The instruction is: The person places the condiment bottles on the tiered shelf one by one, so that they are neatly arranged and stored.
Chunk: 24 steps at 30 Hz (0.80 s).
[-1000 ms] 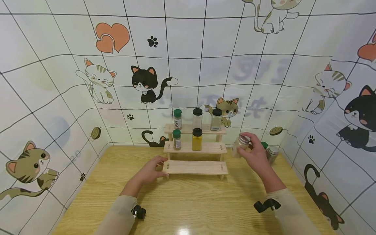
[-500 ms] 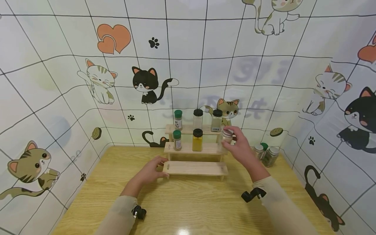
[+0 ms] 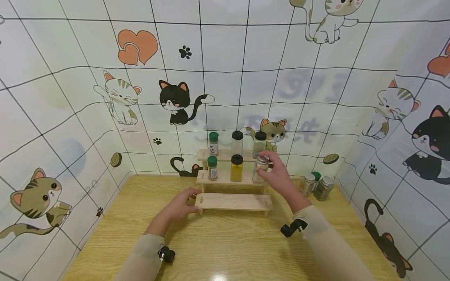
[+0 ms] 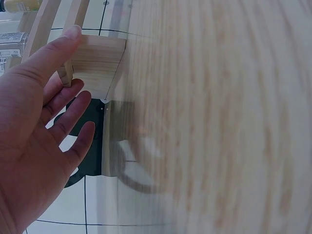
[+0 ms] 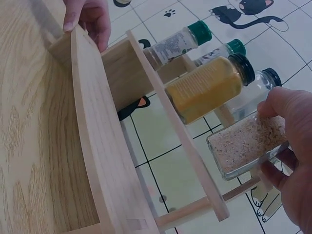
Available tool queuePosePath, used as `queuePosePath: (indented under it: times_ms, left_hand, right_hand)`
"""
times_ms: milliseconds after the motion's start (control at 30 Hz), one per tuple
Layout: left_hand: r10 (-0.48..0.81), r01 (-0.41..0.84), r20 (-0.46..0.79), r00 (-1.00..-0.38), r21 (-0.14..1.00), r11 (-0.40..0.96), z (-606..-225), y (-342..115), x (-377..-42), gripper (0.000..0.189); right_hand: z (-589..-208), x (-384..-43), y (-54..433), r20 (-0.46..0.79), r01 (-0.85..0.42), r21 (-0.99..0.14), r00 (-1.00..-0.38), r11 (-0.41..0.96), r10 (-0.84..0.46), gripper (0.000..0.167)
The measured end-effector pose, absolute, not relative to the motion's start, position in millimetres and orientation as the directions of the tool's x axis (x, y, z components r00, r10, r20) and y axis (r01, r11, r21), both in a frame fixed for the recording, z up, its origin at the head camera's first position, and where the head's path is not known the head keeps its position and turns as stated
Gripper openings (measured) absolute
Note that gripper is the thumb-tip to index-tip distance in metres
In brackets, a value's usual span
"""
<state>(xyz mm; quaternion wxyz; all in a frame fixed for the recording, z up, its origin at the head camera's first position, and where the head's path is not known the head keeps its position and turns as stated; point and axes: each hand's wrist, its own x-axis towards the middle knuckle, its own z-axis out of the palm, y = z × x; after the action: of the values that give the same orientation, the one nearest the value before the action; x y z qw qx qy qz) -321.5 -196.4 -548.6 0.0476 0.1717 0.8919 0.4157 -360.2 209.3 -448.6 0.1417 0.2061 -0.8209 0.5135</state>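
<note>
My right hand [image 3: 277,173] holds a glass jar [image 5: 241,148] of pinkish grains by its upper part, at the right end of the middle shelf of a wooden three-tier rack [image 3: 233,201]. Whether the jar's base touches that shelf I cannot tell. My left hand [image 3: 181,205] grips the left end of the lowest tier between thumb and fingers. On the middle shelf stand a yellow-filled jar [image 3: 236,171] with a black lid and a green-capped bottle [image 3: 212,171]. The top shelf carries another green-capped bottle [image 3: 213,146] and two black-lidded jars, one clear [image 3: 237,145], one pale-filled [image 3: 258,146].
To the right of the rack, a metal-lidded jar [image 3: 307,184], a second such jar [image 3: 323,189] and a green-capped container [image 3: 316,175] cluster on the wooden table [image 3: 225,242]. Behind the rack rises a cat-patterned wall covering [image 3: 225,86].
My right hand has carried the jar of grains leftward, from beside the rack to the right end of the middle shelf. The left hand keeps its grip on the lowest tier.
</note>
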Motion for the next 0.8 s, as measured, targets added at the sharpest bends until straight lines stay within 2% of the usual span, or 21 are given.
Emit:
queuePosePath:
  times_ms: [800]
  left_hand:
    - [0.355,0.274,0.060,-0.933,0.758,0.592,-548.1,-197.0,-321.1,0.065]
  right_hand:
    - [-456.7,-363.2,205.8,0.450,-0.506,-0.757,-0.863,0.414,-0.230,0.057]
